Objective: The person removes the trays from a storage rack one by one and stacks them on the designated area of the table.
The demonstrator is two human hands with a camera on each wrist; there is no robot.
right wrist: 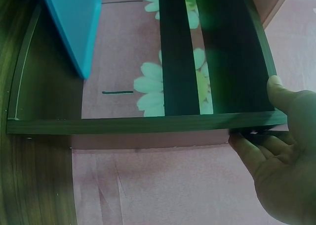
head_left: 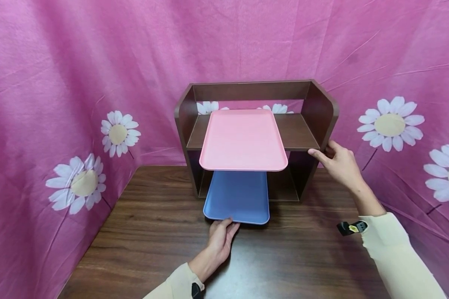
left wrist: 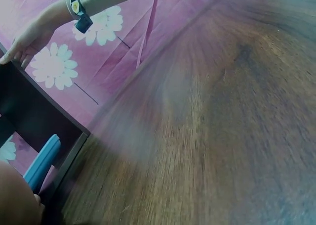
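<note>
A brown two-tier shelf [head_left: 297, 128] stands on the table. Its lower level partly takes in a blue tray [head_left: 239, 195], whose front end sticks out toward me. My left hand [head_left: 218, 243] holds that tray by its front rim, the fingers reaching under the edge. Above it, a pink tray [head_left: 243, 139] lies on the upper level and overhangs the front. My right hand [head_left: 340, 164] grips the shelf's right side panel, thumb on the front edge and fingers round the outer face. In the right wrist view the same grip shows, with the blue tray [right wrist: 79, 32] inside the frame.
The dark wood-grain table [head_left: 153, 232] extends in front and to both sides of the shelf. A pink curtain [head_left: 247, 41] with large white daisies hangs behind and along the sides. Each wrist wears a small black camera [head_left: 351, 227] on a strap.
</note>
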